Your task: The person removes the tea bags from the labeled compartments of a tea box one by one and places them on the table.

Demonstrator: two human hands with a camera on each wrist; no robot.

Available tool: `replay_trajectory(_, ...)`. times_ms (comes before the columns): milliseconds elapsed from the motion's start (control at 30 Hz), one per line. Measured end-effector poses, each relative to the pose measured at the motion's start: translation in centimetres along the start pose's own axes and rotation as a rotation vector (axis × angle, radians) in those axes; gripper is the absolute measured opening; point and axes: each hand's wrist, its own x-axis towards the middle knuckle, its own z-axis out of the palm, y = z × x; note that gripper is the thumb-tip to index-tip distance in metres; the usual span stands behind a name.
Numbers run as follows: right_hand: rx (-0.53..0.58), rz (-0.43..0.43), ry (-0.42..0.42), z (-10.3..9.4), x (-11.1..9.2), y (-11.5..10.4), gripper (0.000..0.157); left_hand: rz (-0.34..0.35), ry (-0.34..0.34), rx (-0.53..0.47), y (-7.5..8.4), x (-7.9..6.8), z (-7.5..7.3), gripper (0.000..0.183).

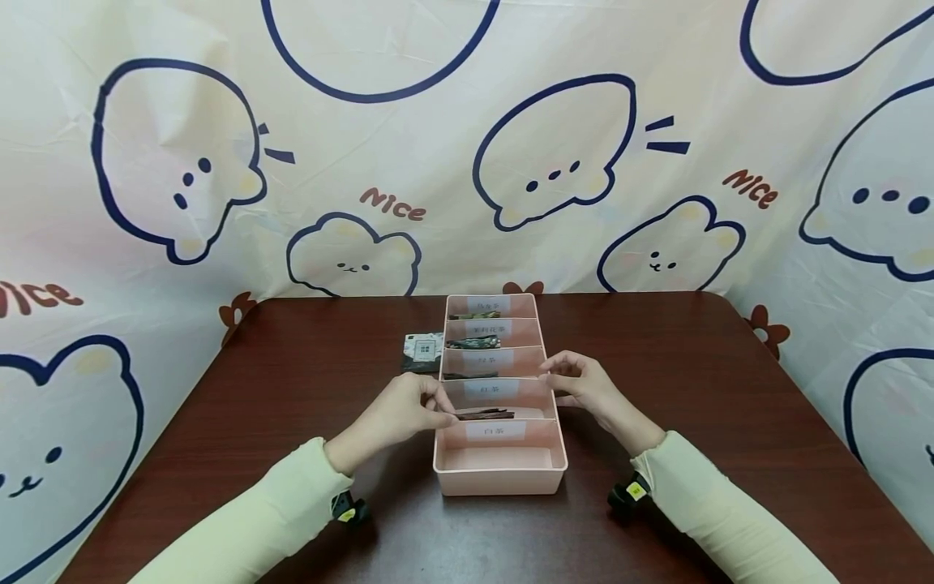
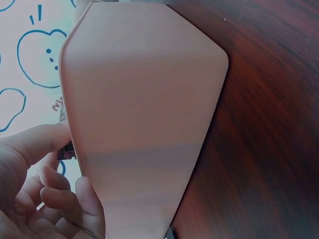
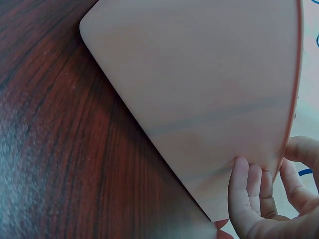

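Observation:
A long pink divided box stands on the table, its compartments bearing paper labels with Chinese writing. My left hand is at its left rim, thumb and forefinger pinching the end of dark tea packets in the second compartment from the front. A dark packet corner shows by those fingers in the left wrist view. At the right rim, my right hand holds the box, with several fingers against the outer wall and others over the edge. The front compartment shows a bare floor.
Green-toned packets and thin dark ones lie in the farther compartments. Left of the box, a black packet with a pale label lies on the brown table. A cartoon-printed cloth hangs behind.

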Motion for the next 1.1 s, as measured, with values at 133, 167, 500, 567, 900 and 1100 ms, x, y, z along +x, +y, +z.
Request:
replay_trajectory(133, 0.007, -0.004, -0.003, 0.0, 0.0, 0.0, 0.028, -0.011, 0.003, -0.001, 0.1, 0.2, 0.0, 0.014)
replay_trajectory(167, 0.008, -0.004, -0.003, 0.0, 0.0, 0.0, 0.028, -0.014, 0.002, -0.002, 0.1, 0.2, -0.1, 0.015)
replay_trajectory(500, 0.019, -0.009, -0.009, 0.0, 0.0, 0.0, 0.025, -0.007, 0.000, -0.032, 0.7, 0.1, -0.7, 0.015)
replay_trajectory(567, 0.013, -0.007, -0.007, 0.0, 0.0, 0.0, 0.026, 0.003, 0.001, -0.038, 0.7, 0.1, -0.8, 0.014)
replay_trajectory(900, 0.019, -0.003, -0.001, -0.1, 0.0, 0.1, 0.031, -0.011, 0.030, -0.036, 1.3, 0.2, -1.4, 0.013)
replay_trajectory(1100, 0.033, -0.007, -0.006, 0.0, 0.1, 0.1, 0.032, 0.024, 0.079, -0.103, 2.0, 0.7, -2.3, 0.010)
